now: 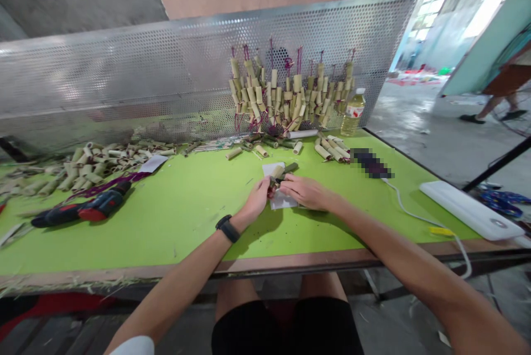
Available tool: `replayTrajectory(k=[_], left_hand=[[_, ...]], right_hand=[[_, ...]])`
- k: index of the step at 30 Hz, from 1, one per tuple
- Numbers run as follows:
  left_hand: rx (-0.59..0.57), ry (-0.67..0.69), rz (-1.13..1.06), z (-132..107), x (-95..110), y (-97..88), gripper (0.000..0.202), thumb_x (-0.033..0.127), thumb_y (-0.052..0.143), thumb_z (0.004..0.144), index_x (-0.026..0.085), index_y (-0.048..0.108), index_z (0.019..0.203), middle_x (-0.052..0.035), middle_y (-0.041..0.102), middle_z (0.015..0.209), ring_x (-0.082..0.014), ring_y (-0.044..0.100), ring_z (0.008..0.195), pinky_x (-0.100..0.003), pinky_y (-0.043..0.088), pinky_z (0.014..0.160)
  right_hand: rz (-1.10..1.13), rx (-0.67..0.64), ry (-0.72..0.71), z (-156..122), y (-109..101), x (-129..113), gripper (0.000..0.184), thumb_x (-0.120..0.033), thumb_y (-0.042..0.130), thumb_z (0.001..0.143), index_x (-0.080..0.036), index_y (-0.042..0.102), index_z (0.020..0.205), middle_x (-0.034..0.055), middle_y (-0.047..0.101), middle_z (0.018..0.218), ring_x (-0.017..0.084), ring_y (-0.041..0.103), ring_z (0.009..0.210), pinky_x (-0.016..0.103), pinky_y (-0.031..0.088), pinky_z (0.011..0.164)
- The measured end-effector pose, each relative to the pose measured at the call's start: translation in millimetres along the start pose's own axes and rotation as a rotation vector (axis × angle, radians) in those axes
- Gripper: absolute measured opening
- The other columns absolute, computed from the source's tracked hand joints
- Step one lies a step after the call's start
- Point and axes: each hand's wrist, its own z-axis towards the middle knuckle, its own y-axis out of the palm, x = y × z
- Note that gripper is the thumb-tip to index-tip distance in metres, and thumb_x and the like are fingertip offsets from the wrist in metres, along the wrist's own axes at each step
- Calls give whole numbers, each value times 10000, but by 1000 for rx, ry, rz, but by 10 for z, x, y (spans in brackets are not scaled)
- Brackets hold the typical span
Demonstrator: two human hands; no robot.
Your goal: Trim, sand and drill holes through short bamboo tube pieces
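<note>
Near the middle of the green tabletop, my left hand (pixel 259 194) closes round a bamboo piece (pixel 277 171), a pale short tube. My right hand (pixel 306 191) meets it from the other side, its fingers pinched together at the tube's near end. Something small and dark shows between the two hands, too little of it to name. Under them lies a sheet of white paper (pixel 284 201). A darker green bamboo piece (pixel 291 167) lies just beyond my right fingers. My left wrist wears a black watch (pixel 228 228).
Bamboo strings (pixel 286 95) with purple cord hang on the perforated metal panel (pixel 166 78). An oil bottle (pixel 353 114) stands at the back right. A bamboo heap (pixel 87 167) and a cordless drill (pixel 89 207) lie left; a white power bank (pixel 470 210) and cable lie right. A person stands beyond.
</note>
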Motion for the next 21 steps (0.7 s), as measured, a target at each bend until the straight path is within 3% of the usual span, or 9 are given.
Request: replayTrajectory(k=[10,21], left_hand=[[40,27,65,-29,59,65,516,472,706,1041,192,507,656,39,464,588,-98,401,519,-241,333,528],[81,-85,-22,-35,88,133,456,403,660,1077,185,506,708,51,469,613,-80,387,517,-227,318,527]], right_hand=[[-48,34,20,56,31,85,465,-433,354,1173,-187,731,1055,67,591,1004,161,466,743,296,287,648],[-111,10,67,71,43,148,498,-449,348,1167,-184,756,1059,82,624,1014,146,429,677,307,232,619]])
